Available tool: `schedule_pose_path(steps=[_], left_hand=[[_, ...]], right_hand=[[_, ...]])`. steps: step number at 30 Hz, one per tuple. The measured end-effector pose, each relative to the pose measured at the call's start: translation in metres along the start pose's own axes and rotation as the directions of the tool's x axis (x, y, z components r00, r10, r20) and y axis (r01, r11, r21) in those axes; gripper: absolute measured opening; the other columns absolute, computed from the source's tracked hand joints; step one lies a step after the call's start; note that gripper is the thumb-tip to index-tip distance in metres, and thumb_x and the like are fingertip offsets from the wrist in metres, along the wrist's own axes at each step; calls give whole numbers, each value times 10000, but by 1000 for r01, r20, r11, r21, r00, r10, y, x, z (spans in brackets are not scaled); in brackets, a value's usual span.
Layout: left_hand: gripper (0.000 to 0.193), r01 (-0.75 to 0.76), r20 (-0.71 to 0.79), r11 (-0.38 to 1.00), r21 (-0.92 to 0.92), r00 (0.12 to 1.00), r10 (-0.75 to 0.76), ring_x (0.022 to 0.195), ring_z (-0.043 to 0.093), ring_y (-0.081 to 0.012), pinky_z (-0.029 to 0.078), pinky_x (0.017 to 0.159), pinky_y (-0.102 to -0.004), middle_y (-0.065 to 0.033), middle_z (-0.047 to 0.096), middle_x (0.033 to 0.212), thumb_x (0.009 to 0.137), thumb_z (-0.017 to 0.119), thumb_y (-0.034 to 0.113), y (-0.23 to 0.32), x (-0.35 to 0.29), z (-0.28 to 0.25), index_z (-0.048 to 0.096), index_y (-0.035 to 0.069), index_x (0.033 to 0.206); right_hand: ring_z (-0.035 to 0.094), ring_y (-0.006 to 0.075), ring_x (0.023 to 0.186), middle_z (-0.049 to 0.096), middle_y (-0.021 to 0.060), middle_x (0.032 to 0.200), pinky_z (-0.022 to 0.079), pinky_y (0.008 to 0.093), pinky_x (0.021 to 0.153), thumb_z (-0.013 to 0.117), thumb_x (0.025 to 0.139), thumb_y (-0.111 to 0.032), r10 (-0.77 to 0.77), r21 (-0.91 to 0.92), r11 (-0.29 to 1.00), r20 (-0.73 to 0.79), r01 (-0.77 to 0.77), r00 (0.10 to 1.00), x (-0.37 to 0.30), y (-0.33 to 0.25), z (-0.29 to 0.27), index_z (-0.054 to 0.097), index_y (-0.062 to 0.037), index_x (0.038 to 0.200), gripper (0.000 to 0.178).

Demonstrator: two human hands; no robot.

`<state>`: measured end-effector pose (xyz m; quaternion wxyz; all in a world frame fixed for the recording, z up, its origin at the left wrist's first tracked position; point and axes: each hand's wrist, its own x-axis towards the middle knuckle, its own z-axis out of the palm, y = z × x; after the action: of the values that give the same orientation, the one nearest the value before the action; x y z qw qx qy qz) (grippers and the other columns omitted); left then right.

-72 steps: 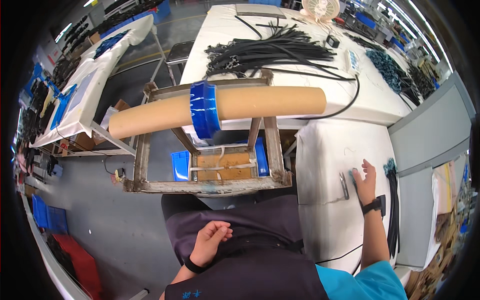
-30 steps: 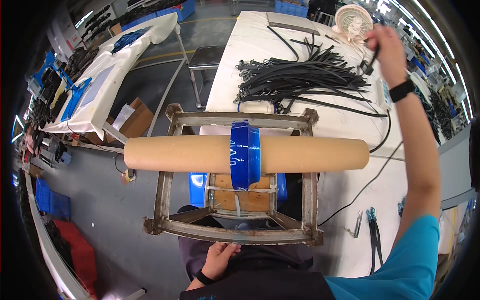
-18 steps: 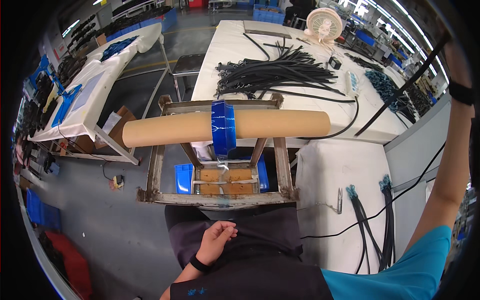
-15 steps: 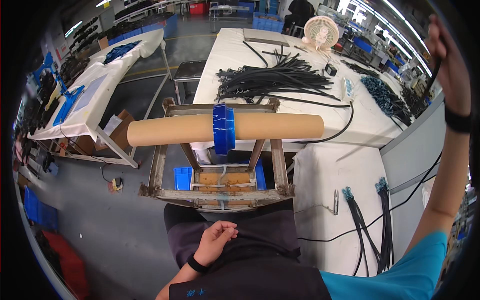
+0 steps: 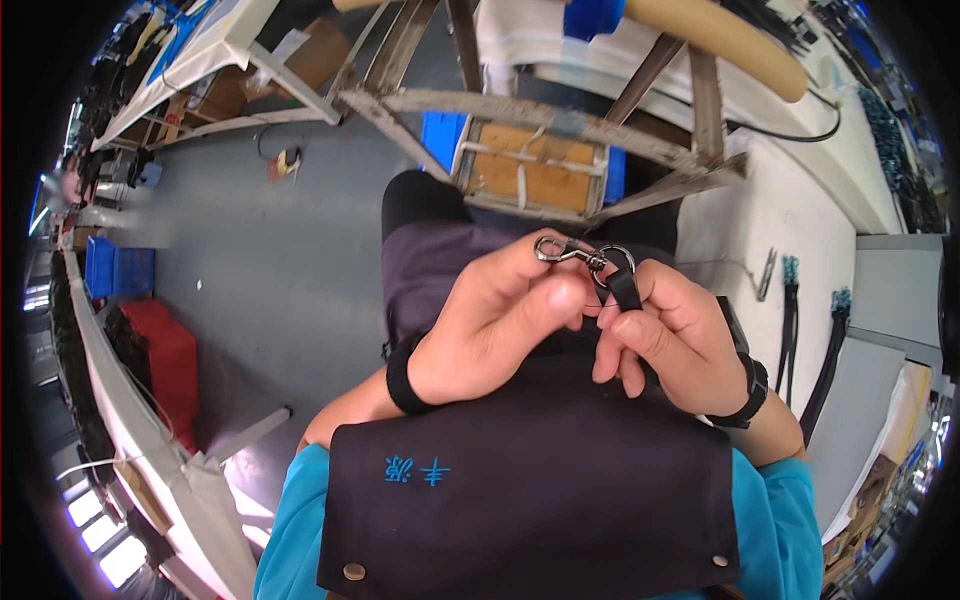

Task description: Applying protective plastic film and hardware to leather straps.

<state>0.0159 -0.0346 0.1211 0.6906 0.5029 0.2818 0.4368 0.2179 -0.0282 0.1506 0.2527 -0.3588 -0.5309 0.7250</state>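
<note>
Left hand [image 5: 485, 325] curled against swivel snap hook [image 5: 566, 252], grip unclear; right hand [image 5: 690, 340] pinches black strap [image 5: 625, 291]. Slack pinch could drop it.

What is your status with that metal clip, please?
Left hand at metal clip; right hand pinching black strap. Clip overlapping ring. Frame beyond hands, not touching.

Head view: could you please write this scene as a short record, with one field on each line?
Left hand: at the clip; firmness of grip unclear
Right hand: holds the black strap
Ring: between clip and strap
Right side: snips on white table, strap bundles beside them
Top: tube with blue tape, metal frame
Far left: blue bin
</note>
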Motion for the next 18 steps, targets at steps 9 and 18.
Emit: schedule_pose_path(steps=[9,18], left_hand=[[212,-215,-113,828,518,942,315,597,436,-147,358,555,-282,-50,501,669,909,539,112,-18,-13,-22,536,-4,732],[177,-138,-178,882,451,954,240,594,439,-164,361,560,-287,-51,494,649,896,538,78,-21,-11,-17,555,4,736]], right_hand=[[571,55,638,620,49,783,446,186,574,511,949,-174,166,2,986,142,-168,976,2,38,0,508,-20,953,154],[531,71,863,576,18,947,437,230,787,548,923,-82,-271,48,958,-156,282,950,23,54,13,561,-1,992,107]])
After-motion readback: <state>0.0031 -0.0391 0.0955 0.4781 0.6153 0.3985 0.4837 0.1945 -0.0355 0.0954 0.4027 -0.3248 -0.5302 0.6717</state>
